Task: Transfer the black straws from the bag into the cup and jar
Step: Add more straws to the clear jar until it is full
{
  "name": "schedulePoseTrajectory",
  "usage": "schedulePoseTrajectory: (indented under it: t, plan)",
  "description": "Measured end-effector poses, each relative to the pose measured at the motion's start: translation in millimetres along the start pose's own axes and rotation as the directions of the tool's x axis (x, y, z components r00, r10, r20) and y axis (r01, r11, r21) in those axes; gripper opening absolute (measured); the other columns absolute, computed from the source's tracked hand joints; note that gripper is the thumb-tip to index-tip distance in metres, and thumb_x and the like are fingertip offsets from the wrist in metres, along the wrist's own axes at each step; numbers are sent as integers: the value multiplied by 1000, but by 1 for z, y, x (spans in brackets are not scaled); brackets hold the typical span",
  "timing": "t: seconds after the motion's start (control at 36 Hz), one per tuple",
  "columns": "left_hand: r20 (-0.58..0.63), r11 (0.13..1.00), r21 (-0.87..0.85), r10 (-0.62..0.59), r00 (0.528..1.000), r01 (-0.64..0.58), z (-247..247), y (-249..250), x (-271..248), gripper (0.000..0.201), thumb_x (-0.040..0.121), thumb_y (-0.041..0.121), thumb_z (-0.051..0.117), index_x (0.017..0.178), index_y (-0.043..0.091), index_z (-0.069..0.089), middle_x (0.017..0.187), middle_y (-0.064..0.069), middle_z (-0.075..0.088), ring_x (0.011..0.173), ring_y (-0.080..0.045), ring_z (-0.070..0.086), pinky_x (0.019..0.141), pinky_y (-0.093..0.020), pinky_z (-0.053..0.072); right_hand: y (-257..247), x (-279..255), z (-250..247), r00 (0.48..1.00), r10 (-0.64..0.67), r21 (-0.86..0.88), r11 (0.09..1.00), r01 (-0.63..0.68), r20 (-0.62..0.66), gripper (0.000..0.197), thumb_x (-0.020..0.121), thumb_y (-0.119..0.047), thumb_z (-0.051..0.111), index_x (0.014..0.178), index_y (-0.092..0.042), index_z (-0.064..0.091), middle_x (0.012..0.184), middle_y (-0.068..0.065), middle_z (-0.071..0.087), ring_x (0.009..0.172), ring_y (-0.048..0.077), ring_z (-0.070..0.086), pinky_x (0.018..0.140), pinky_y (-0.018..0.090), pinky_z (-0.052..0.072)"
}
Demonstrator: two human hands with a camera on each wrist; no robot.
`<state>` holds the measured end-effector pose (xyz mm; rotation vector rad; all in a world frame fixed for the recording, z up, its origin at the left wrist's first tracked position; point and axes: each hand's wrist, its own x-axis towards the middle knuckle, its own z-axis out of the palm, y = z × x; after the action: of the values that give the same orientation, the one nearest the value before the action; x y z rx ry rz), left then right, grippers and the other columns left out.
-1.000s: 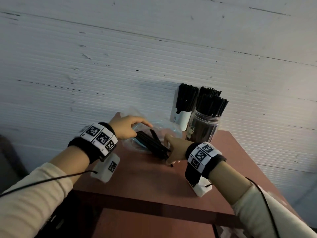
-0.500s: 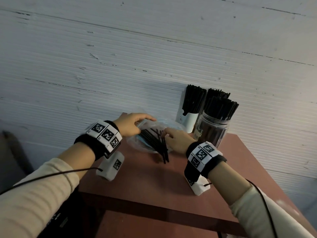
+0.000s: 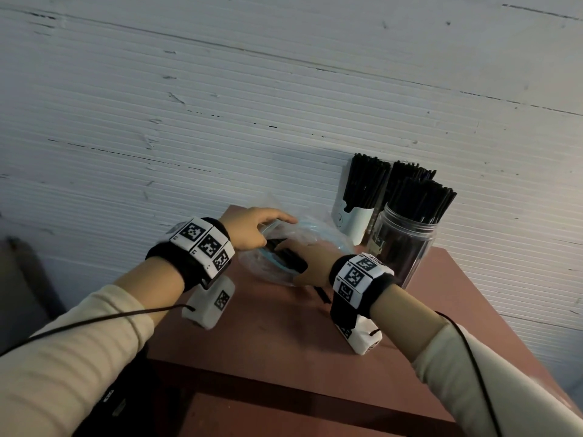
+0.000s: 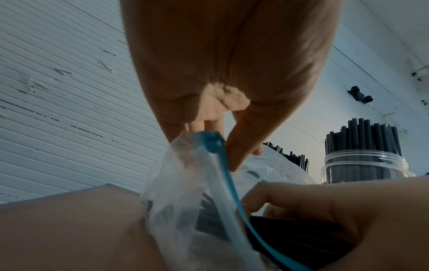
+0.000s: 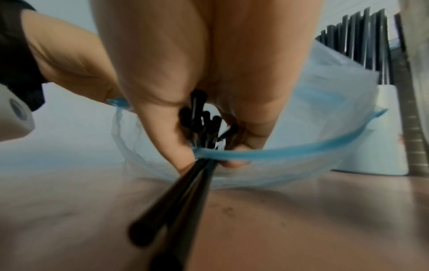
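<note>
Half in, half out of the clear bag [image 3: 318,239]: grips a small bundle of black straws [image 5: 202,126] in the right hand [image 3: 310,263], fingers [image 5: 162,139] curled round it right at the bag's mouth, near ends poking back toward the wrist above the counter [image 3: 284,335]. Pinches the blue zip strip [image 4: 217,159] with the left hand [image 3: 252,228], thumb and fingers [image 4: 241,152] closed on the rim, holding the mouth up and open. Shows cup [image 3: 353,223] and jar [image 3: 403,250] close together at the far right of the counter, near the bag, both packed with upright straws.

On handling, as a judgement: light, stiff enough to stay straight, smooth and likely to slide past one another. Calls for a grip round the whole bundle near its middle rather than at the tips, firm but not crushing, since thin tubes probably kink. Expects the soft, floppy bag to drag along unless held back by its rim. Leaves little room in either container; probably needs easing in end-first.
</note>
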<state>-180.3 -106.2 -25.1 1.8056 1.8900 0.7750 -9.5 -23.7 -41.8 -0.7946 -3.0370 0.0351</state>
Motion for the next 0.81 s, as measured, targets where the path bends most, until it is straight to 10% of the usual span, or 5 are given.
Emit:
schedulePoseTrajectory:
  t: [0.33, 0.61, 0.81]
  plan:
    - [27, 993, 119, -17, 999, 14, 0, -14, 4, 76, 81, -12, 52, 138, 38, 48, 150, 6, 44, 139, -15, 40, 110, -38, 40, 12, -3, -4, 988, 15, 102, 994, -31, 157, 42, 76, -12, 73, 115, -20, 59, 115, 2, 58, 100, 17, 50, 84, 28, 43]
    - [-44, 964, 236, -114, 993, 121, 6, -6, 6, 75, 85, -7, 52, 144, 38, 41, 150, -3, 43, 132, -20, 46, 94, -26, 48, 16, -34, -34, 981, 0, 173, 984, -34, 194, 50, 81, -6, 68, 126, -25, 56, 114, -8, 45, 100, 11, 48, 79, 18, 37]
    - [-71, 969, 217, -108, 992, 121, 11, 7, 0, 75, 84, -2, 59, 146, 36, 39, 149, -6, 45, 131, -23, 49, 100, -38, 49, 26, -62, -49, 986, 52, 282, 954, -96, 159, 47, 82, -9, 69, 121, -34, 60, 111, -7, 57, 93, 11, 55, 83, 24, 46]
